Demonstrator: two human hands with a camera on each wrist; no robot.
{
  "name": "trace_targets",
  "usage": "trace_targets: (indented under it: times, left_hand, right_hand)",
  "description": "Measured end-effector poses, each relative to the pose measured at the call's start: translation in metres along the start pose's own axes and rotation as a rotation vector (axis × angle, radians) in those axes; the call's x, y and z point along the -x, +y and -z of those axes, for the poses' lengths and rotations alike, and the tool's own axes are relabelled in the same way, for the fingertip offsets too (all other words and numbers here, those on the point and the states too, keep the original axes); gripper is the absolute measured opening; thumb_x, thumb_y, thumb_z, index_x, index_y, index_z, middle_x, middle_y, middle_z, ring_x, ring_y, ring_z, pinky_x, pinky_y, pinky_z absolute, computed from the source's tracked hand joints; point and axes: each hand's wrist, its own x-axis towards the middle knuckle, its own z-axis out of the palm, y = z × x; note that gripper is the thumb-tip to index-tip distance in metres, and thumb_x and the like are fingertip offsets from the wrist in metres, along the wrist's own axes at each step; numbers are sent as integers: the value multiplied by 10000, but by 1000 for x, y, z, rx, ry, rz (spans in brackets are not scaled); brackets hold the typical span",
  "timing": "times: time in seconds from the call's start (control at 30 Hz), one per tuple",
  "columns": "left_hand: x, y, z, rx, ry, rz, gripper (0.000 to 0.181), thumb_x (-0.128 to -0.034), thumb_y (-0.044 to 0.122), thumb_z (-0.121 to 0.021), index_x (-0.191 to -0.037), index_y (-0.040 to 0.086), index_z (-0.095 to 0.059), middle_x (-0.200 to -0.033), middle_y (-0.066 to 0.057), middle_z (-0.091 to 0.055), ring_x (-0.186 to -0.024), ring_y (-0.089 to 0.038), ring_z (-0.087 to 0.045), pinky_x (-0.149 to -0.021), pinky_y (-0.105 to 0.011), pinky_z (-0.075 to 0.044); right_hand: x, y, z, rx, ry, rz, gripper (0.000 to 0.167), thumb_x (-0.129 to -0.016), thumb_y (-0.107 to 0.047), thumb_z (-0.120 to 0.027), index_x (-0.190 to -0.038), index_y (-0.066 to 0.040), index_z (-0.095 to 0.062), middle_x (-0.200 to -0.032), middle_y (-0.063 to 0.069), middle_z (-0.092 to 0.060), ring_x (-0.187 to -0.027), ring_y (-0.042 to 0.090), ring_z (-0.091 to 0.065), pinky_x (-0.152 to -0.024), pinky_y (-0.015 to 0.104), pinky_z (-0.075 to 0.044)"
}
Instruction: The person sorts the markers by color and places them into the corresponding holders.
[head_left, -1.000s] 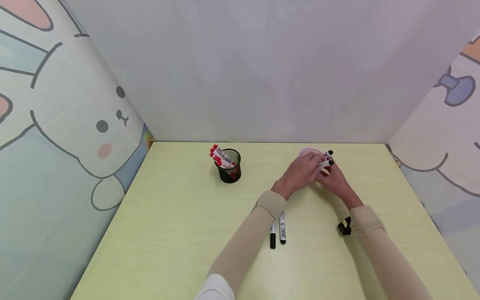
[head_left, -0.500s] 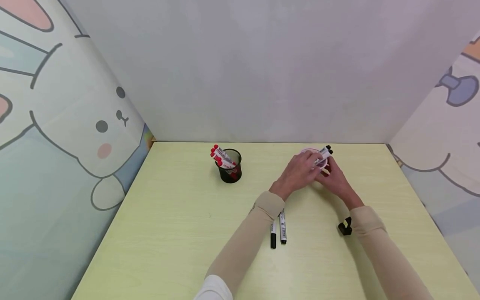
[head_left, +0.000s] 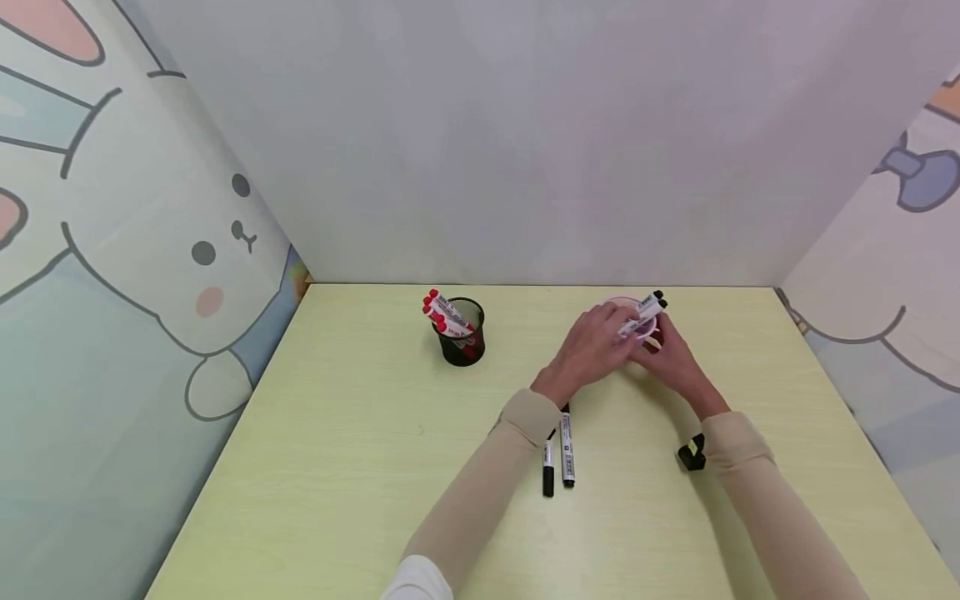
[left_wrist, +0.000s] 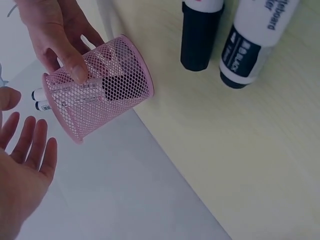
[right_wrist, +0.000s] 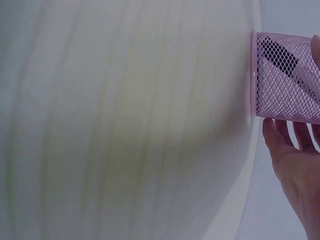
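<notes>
My right hand [head_left: 667, 360] grips a pink mesh pen cup [left_wrist: 120, 110] by its side, the thumb lying across the mesh in the left wrist view. Two whiteboard markers [head_left: 642, 310] with black ends lean inside the cup and stick out above its rim. Beside the cup's opening is my left hand [left_wrist: 22, 175], its fingers extended and holding nothing; in the head view it covers part of the cup. The right wrist view shows the cup's base at the tabletop, with the right hand [right_wrist: 300, 175] at its side.
Two black whiteboard markers [head_left: 567, 450] lie on the light wooden table [head_left: 337, 467] near my left forearm. Further left stands a black mesh cup [head_left: 463, 352] with several red-ended markers [head_left: 452, 322]. A pale wall [head_left: 480, 167] rises behind the table.
The two markers have settled into the pink cup, and my left hand has let go of them, drawing slightly left. My right hand stays on the cup.
</notes>
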Motion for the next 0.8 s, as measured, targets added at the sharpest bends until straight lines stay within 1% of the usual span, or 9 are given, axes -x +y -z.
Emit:
trace_targets:
  times: [0.1,0.13,0.27,0.4,0.47,0.57,0.67,0.7,0.8]
  left_hand:
    - [4,0,3,23,13,5,336,-1017,249,-670,-1323,118,-625,-1344,-52,-615,-1146,-163,-590,-967,-233,-469]
    - [5,0,4,30,16,9,333,-1020,244,-666,-1323,113,-624,-1334,-52,-617,-1136,-161,-589,-966,-229,-468]
    - [10,2,7,59,35,19,304,-1022,232,-661,-1295,101,-636,-1268,-46,-635,-1077,-150,-595,-930,-210,-477]
    - [16,2,11,74,46,29,293,-1013,227,-667,-1267,84,-658,-1203,-45,-657,-1027,-141,-602,-891,-201,-485]
    - [20,1,12,96,49,32,288,-1013,221,-663,-1260,73,-666,-1178,-57,-666,-1015,-148,-603,-880,-214,-489]
    - [26,-1,14,98,48,41,284,-1013,222,-658,-1257,78,-669,-1163,-54,-670,-1028,-141,-603,-897,-201,-483]
    - [33,-2,16,111,45,42,293,-1010,217,-671,-1265,74,-662,-1176,-66,-668,-1056,-145,-599,-928,-202,-480]
    - [35,-3,17,115,45,43,297,-1008,219,-678,-1267,73,-661,-1181,-69,-668,-1060,-143,-597,-934,-200,-478]
    - [41,-4,18,137,49,34,310,-1007,228,-688,-1268,63,-660,-1186,-87,-673,-1063,-153,-599,-938,-210,-483]
  right_hand:
    - [1,-1,1,1,-3,-2,797,-959,-99,-739,-1563,21,-234,-1529,242,-363,-1358,409,-415,-1144,517,-386]
    - [1,-2,1,2,-5,-3,801,-960,-102,-739,-1566,21,-230,-1529,245,-363,-1355,410,-416,-1136,551,-379]
    - [2,-3,1,0,-14,-4,808,-962,-99,-737,-1573,15,-219,-1533,238,-361,-1349,393,-419,-1127,573,-379]
    - [2,-3,1,-9,-15,5,809,-952,-79,-745,-1570,11,-229,-1516,218,-382,-1313,307,-437,-1126,565,-389]
    - [1,-2,1,-16,-16,5,811,-947,-77,-751,-1568,-1,-234,-1502,199,-395,-1292,238,-440,-1130,523,-403]
    - [1,-1,0,-41,-15,11,826,-933,-55,-761,-1570,-16,-237,-1489,181,-407,-1295,182,-439,-1131,403,-422]
    - [1,-1,-1,-62,-14,22,847,-921,-36,-769,-1574,-21,-231,-1488,183,-410,-1341,224,-433,-1112,294,-424]
    - [1,-2,-1,-66,-12,26,855,-917,-33,-773,-1575,-19,-229,-1492,189,-409,-1357,252,-428,-1109,283,-422]
    - [1,-4,-1,-72,-12,26,862,-912,-45,-783,-1573,-20,-231,-1496,200,-406,-1381,317,-416,-1118,308,-420]
